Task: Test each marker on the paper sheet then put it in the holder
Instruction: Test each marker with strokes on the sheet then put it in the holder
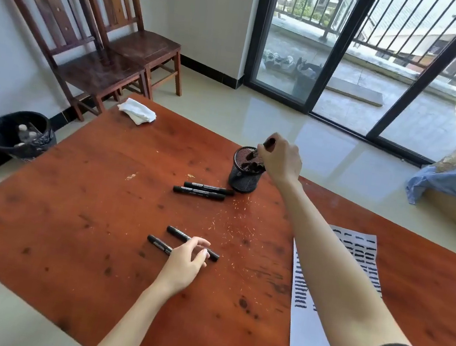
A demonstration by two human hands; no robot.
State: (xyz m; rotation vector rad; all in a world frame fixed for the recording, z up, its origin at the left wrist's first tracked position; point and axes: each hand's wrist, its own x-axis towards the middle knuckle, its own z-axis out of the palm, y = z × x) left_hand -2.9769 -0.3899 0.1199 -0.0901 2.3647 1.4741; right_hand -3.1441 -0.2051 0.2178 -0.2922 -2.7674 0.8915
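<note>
My right hand (280, 158) is over the black mesh holder (245, 175), shut on a black marker (264, 146) whose lower end dips into the holder among several others. My left hand (185, 262) rests on two black markers near the table's middle, fingers curled onto the farther marker (183, 235); the nearer marker (158, 244) lies partly under the hand. Two more markers (201, 190) lie side by side just left of the holder. The paper sheet (312, 337), covered in black test strokes, lies at the right, partly hidden by my right forearm.
The reddish wooden table (85, 197) is stained and dusted with small flecks. A white crumpled cloth (138, 112) sits at its far corner. Two wooden chairs (93, 36) and a black waste bin (20, 133) stand beyond the left edge. Glass sliding doors are behind.
</note>
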